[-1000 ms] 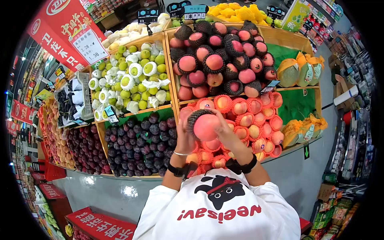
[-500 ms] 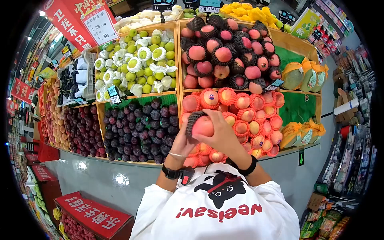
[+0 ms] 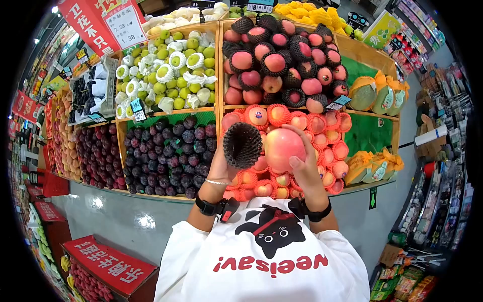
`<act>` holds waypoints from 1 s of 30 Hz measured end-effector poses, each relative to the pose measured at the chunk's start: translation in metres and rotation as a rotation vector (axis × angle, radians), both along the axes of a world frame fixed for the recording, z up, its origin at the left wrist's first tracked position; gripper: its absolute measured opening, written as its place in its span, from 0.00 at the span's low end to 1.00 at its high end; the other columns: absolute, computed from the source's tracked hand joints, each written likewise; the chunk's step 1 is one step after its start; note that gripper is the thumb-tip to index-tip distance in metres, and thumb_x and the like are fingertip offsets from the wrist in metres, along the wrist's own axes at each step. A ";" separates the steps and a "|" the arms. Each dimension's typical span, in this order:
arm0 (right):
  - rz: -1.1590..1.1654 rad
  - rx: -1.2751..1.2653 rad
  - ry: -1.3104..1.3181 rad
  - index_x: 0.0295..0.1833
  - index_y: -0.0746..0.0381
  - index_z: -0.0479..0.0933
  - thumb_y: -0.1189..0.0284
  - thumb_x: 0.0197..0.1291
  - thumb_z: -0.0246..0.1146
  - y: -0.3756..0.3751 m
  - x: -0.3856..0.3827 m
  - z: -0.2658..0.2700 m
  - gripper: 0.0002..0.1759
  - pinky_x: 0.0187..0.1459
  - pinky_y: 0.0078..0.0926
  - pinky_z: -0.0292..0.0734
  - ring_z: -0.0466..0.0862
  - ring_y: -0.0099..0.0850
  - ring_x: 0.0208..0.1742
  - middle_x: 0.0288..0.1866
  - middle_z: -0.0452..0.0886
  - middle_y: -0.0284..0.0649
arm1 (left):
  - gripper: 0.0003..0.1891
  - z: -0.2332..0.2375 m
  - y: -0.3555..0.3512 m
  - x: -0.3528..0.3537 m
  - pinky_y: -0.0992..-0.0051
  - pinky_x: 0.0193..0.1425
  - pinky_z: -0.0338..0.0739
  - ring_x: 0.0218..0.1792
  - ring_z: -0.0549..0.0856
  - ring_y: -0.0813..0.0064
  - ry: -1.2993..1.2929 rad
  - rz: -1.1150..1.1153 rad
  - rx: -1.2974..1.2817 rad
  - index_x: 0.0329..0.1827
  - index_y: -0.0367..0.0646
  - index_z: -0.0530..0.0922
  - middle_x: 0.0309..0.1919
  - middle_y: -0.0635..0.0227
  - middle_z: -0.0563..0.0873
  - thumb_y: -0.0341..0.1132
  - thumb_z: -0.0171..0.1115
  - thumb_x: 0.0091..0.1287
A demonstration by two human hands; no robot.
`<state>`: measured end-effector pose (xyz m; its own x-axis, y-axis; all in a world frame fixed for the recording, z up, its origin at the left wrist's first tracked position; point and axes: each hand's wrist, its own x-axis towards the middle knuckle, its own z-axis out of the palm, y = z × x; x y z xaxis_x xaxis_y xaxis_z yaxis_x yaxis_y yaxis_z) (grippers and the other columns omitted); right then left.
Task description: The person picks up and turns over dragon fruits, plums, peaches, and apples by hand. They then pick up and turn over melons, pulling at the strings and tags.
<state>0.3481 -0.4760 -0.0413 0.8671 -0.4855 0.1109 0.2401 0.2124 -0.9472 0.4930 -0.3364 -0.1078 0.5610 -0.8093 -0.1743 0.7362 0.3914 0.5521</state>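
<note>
The left grip (image 3: 220,163) is curled around a black foam fruit net (image 3: 243,146), its hollow mouth in view, while the right grip (image 3: 308,173) clasps a bare pink-red apple (image 3: 283,150), thumb across its near side, just to the right of the net. Beneath both grips lie apples in red foam nets (image 3: 319,141), with a heap of apples in black foam nets (image 3: 275,63) beyond them. Dark plums (image 3: 168,157) lie left of the left grip, green pears (image 3: 172,93) beyond those, and melons in orange netting (image 3: 378,171) well right of the right grip.
</note>
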 end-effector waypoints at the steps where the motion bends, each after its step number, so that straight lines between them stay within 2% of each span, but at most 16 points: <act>1: -0.076 -0.095 -0.025 0.64 0.64 0.65 0.59 0.46 0.74 0.002 0.000 0.000 0.42 0.61 0.31 0.70 0.75 0.32 0.59 0.58 0.72 0.43 | 0.25 0.000 -0.002 -0.003 0.69 0.63 0.74 0.54 0.82 0.69 -0.010 -0.019 0.012 0.62 0.41 0.73 0.55 0.63 0.81 0.51 0.41 0.76; 3: -0.235 -0.289 -0.074 0.62 0.63 0.66 0.62 0.42 0.76 0.009 0.004 0.000 0.41 0.60 0.32 0.71 0.74 0.32 0.59 0.57 0.70 0.41 | 0.26 0.002 -0.007 -0.011 0.68 0.64 0.74 0.56 0.80 0.69 -0.033 -0.061 0.034 0.62 0.42 0.73 0.56 0.64 0.81 0.54 0.40 0.76; 4: -0.282 -0.327 -0.141 0.60 0.61 0.66 0.68 0.36 0.79 0.014 0.008 -0.004 0.42 0.58 0.34 0.72 0.73 0.35 0.58 0.58 0.68 0.42 | 0.27 0.002 -0.011 -0.016 0.68 0.65 0.72 0.58 0.79 0.69 -0.061 -0.039 0.087 0.63 0.43 0.72 0.57 0.64 0.80 0.55 0.39 0.76; 5: -0.326 -0.518 -0.127 0.60 0.61 0.67 0.68 0.35 0.79 0.017 0.009 -0.003 0.43 0.58 0.34 0.72 0.73 0.37 0.58 0.58 0.68 0.43 | 0.27 0.002 -0.013 -0.020 0.67 0.66 0.71 0.59 0.78 0.68 -0.091 -0.045 0.052 0.64 0.43 0.72 0.58 0.64 0.80 0.54 0.38 0.76; 7: -0.411 -0.906 -0.091 0.59 0.59 0.67 0.69 0.33 0.80 0.020 0.011 0.000 0.43 0.58 0.35 0.72 0.73 0.41 0.58 0.59 0.67 0.45 | 0.27 0.009 -0.017 -0.023 0.65 0.67 0.70 0.59 0.78 0.67 0.045 -0.050 0.122 0.64 0.43 0.71 0.59 0.62 0.79 0.54 0.37 0.76; 8: -0.387 -0.926 -0.105 0.60 0.57 0.68 0.70 0.32 0.80 0.022 0.014 0.001 0.43 0.57 0.37 0.73 0.74 0.46 0.57 0.59 0.67 0.47 | 0.29 0.016 -0.015 -0.026 0.64 0.67 0.70 0.60 0.78 0.66 0.074 -0.099 0.114 0.65 0.43 0.70 0.60 0.60 0.78 0.56 0.36 0.76; 12: -0.383 -0.964 -0.161 0.60 0.55 0.69 0.70 0.34 0.80 0.027 0.017 -0.013 0.42 0.55 0.41 0.76 0.75 0.47 0.58 0.60 0.68 0.47 | 0.32 0.011 -0.014 -0.031 0.64 0.64 0.74 0.59 0.79 0.64 0.091 -0.164 0.065 0.66 0.43 0.68 0.60 0.59 0.77 0.60 0.35 0.74; 18: -0.293 -1.049 -0.153 0.59 0.55 0.71 0.68 0.34 0.80 0.026 0.011 -0.010 0.41 0.53 0.41 0.78 0.77 0.48 0.56 0.60 0.71 0.47 | 0.34 0.020 -0.012 -0.031 0.64 0.62 0.76 0.58 0.79 0.64 0.062 -0.155 0.166 0.66 0.43 0.67 0.61 0.59 0.76 0.62 0.36 0.73; 21: -0.286 -1.054 -0.090 0.59 0.54 0.72 0.67 0.35 0.79 0.028 0.005 -0.012 0.40 0.53 0.40 0.78 0.76 0.47 0.58 0.61 0.71 0.47 | 0.33 0.010 -0.011 -0.030 0.64 0.63 0.75 0.58 0.79 0.64 0.074 -0.176 0.101 0.66 0.43 0.67 0.60 0.59 0.76 0.61 0.35 0.74; 24: -0.253 -1.060 -0.070 0.59 0.54 0.73 0.66 0.36 0.79 0.025 0.001 -0.015 0.39 0.55 0.42 0.77 0.76 0.46 0.59 0.62 0.72 0.46 | 0.31 0.006 -0.010 -0.031 0.63 0.65 0.73 0.59 0.78 0.63 -0.017 -0.114 0.125 0.65 0.43 0.68 0.61 0.58 0.76 0.59 0.39 0.73; 30: -0.232 -1.227 -0.033 0.58 0.56 0.73 0.66 0.35 0.78 0.023 -0.006 -0.014 0.39 0.63 0.45 0.69 0.75 0.46 0.61 0.61 0.74 0.45 | 0.29 -0.010 -0.008 -0.031 0.66 0.65 0.74 0.60 0.78 0.66 0.047 -0.154 0.027 0.65 0.43 0.69 0.61 0.60 0.77 0.56 0.36 0.76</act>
